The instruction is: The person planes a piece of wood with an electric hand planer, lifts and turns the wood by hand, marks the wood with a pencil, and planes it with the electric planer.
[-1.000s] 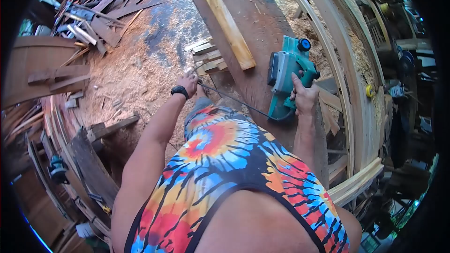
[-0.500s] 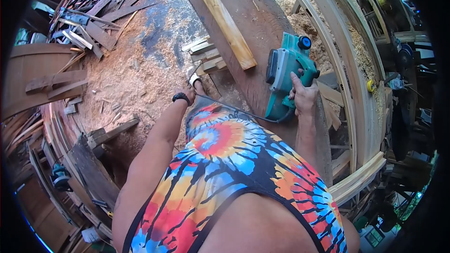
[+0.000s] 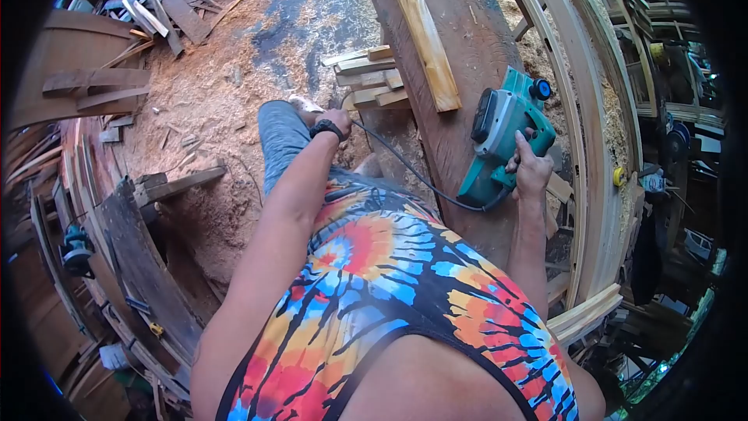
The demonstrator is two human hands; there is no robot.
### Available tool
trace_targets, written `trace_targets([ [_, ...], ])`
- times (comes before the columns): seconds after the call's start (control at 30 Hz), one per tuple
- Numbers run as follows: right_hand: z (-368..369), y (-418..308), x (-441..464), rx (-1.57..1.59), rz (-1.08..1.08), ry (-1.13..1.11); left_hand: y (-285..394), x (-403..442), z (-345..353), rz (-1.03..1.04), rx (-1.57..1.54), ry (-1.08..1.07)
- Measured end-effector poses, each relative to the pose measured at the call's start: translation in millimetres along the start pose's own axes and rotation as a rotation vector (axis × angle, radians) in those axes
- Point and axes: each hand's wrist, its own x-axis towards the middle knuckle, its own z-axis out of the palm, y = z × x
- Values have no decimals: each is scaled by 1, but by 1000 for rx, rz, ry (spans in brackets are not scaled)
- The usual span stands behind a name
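My right hand (image 3: 533, 168) is wrapped round the rear handle of a green electric planer (image 3: 499, 136), its index finger stretched along the grip. The planer sits on a wide brown plank (image 3: 460, 39), near the plank's right edge. From its rear, a dark power cord (image 3: 413, 171) loops across to my left hand (image 3: 336, 119). That hand is closed on the cord beside my knee, with its fingertips partly hidden. Ahead of the planer, a narrow yellowish board (image 3: 421, 31) lies lengthwise on the plank.
Short wood blocks (image 3: 370, 78) are stacked left of the plank. Long timber frames (image 3: 573, 109) run along the right, with a yellow tape measure (image 3: 619, 177) on them. Sawdust (image 3: 210, 101) covers the floor, and scrap wood (image 3: 171, 8) is heaped at the far left.
My view has shifted, so the bench and planer appear farther right. My left hand has moved slightly up and away from my body with the cord, and my bent leg now shows beside it.
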Motion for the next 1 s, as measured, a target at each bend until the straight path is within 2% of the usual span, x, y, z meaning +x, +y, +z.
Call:
trace_targets([
  [0.1,1,-1,2,16,-7,-2,-6,11,13,-13,-43,-26],
  [0.13,1,-1,3,16,-12,0,-8,15,13,-3,-60,-113],
  [0.2,-2,3,-1,2,-5,3,8,-4,7,1,-58,-128],
  [0.3,3,-1,4,-4,-10,-5,26,-21,-16,-2,-43,-106],
  [0.37,2,0,2,-13,2,5,16,-8,14,94,-96,-60],
  [0.4,1,0,2,-22,-12,3,42,-40,-28,-35,-75,-141],
  [0.6,1,1,1,1,-15,11,49,-33,-29,0,-48,-256],
  [0.73,2,-1,-3,13,3,21,62,-25,-31,58,56,-224],
  [0.83,2,-2,-2,31,-3,16,70,-34,-40,-14,-16,-168],
  [0.97,3,1,1,24,-20,6,69,-42,-36,211,154,-125],
  [1.0,0,2,-1,12,-16,7,63,-15,-8,280,196,-250],
])
